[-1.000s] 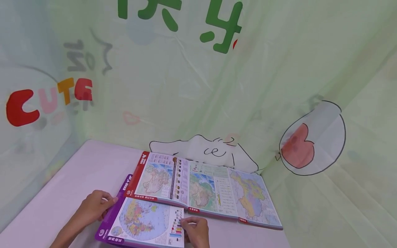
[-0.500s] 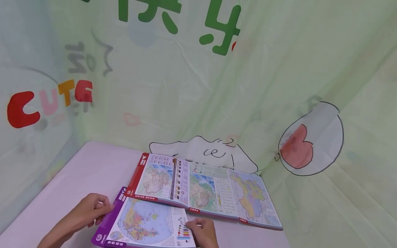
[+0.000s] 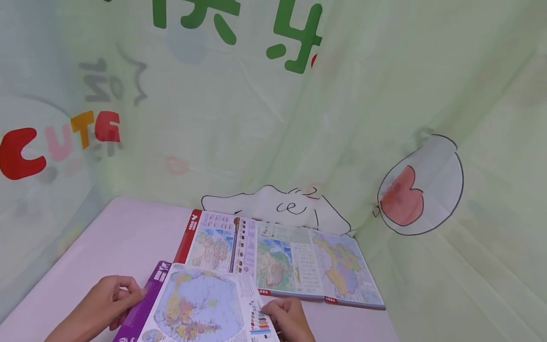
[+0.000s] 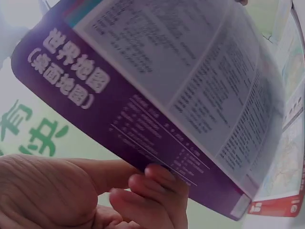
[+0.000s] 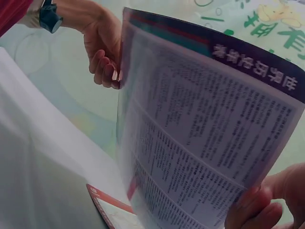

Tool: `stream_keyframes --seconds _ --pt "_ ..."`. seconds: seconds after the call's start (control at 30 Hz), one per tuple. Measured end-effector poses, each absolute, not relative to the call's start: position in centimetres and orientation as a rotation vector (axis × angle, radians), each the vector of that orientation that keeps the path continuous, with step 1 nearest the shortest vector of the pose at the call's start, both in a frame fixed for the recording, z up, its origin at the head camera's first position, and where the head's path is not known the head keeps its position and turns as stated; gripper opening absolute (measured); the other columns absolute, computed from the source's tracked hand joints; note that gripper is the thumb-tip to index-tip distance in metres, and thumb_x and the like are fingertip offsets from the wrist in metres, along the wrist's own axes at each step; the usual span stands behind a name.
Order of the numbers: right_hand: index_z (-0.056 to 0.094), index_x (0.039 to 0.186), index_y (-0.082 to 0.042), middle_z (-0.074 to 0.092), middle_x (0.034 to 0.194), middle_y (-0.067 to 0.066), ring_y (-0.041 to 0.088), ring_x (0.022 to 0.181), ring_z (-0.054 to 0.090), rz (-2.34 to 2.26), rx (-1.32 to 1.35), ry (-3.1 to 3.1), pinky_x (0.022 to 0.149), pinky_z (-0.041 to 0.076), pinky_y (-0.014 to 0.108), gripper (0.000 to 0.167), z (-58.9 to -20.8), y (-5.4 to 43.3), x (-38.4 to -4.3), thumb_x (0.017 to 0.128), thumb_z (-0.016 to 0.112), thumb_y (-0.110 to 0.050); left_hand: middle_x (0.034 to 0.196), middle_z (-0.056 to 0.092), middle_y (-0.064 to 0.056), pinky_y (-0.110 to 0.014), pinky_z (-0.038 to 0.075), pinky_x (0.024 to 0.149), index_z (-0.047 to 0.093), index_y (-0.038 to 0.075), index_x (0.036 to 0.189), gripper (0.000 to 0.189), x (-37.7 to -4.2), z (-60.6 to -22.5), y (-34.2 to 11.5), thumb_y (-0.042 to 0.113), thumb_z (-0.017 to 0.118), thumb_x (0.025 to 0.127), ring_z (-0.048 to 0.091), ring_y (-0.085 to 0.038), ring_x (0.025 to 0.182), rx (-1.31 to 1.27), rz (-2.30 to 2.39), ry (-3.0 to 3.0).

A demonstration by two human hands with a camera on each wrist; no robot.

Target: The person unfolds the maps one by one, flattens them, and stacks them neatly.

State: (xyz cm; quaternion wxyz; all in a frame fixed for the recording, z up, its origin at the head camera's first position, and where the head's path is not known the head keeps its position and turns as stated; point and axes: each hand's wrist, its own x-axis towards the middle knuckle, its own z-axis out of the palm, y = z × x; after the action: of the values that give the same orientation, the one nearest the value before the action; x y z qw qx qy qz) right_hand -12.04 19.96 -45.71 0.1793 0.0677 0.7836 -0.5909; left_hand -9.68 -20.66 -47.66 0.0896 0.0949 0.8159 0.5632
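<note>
A world map (image 3: 201, 304) with a purple border is held raised and slightly bowed, low in the head view. My left hand (image 3: 102, 306) pinches its purple left edge between thumb and curled fingers. At the opposite edge, my right hand (image 3: 290, 319) pinches the sheet beside a small coloured chart. Both wrist views look up at the underside (image 4: 209, 81), which is covered in printed text. Behind it, a red-edged map (image 3: 286, 266) lies unfolded in several panels on the table. The raised map overlaps its lower left part in the head view.
A pale pinkish table (image 3: 124, 232) carries the maps and runs up to fabric curtains. The green-white curtain (image 3: 213, 118) at the back has green characters and a cartoon drawing; another with coloured letters hangs at the left. A dark watch (image 5: 50, 17) sits on the left wrist.
The purple-edged map has come up off the table toward me and now covers part of the red-edged map. Both hands moved with it, the left one leftward and down, the right one slightly rightward.
</note>
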Motion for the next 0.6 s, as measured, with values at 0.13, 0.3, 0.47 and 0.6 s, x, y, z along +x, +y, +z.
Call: stream_keyframes --seconds 0.13,0.3,0.47,0.6 --pt "0.076 0.09 -0.002 0.076 0.07 -0.003 0.004 0.052 0.061 -1.678 0.141 2.253 0.045 0.042 0.016 0.02 -45.9 20.4 -13.1 0.095 0.066 -0.019 0.062 0.056 0.001 -0.024 0.046 0.05 0.068 0.003 0.092 0.021 -10.6 -46.7 -19.3 0.017 0.066 0.107 0.05 -0.007 0.053 0.185 1.61 2.606" --pt "0.075 0.088 -0.003 0.067 0.063 -0.007 0.008 0.054 0.055 -1.641 0.163 2.466 0.049 0.041 0.021 0.016 -45.9 20.4 -14.3 0.097 0.072 -0.016 0.077 0.067 0.0 -0.024 0.05 0.062 0.074 0.006 0.093 0.015 -12.8 -46.4 -17.0 0.018 0.076 0.102 0.058 -0.011 0.07 0.087 1.459 2.852" --pt "0.078 0.089 0.001 0.063 0.065 -0.002 0.011 0.057 0.056 -1.572 0.162 2.787 0.049 0.043 0.021 0.013 -46.9 20.1 -15.8 0.096 0.077 -0.01 0.082 0.071 -0.004 -0.024 0.052 0.063 0.074 0.002 0.096 0.012 -15.2 -47.3 -14.6 0.013 0.076 0.101 0.062 -0.016 0.075 0.016 1.512 2.894" --pt "0.081 0.089 0.0 0.065 0.071 0.003 0.013 0.064 0.056 -1.468 0.23 3.027 0.055 0.043 0.019 0.011 -48.2 20.0 -17.7 0.096 0.079 -0.008 0.082 0.07 -0.009 -0.026 0.053 0.058 0.073 -0.002 0.1 0.014 -17.1 -48.4 -12.6 0.011 0.076 0.101 0.062 -0.018 0.072 -0.093 1.617 2.889"
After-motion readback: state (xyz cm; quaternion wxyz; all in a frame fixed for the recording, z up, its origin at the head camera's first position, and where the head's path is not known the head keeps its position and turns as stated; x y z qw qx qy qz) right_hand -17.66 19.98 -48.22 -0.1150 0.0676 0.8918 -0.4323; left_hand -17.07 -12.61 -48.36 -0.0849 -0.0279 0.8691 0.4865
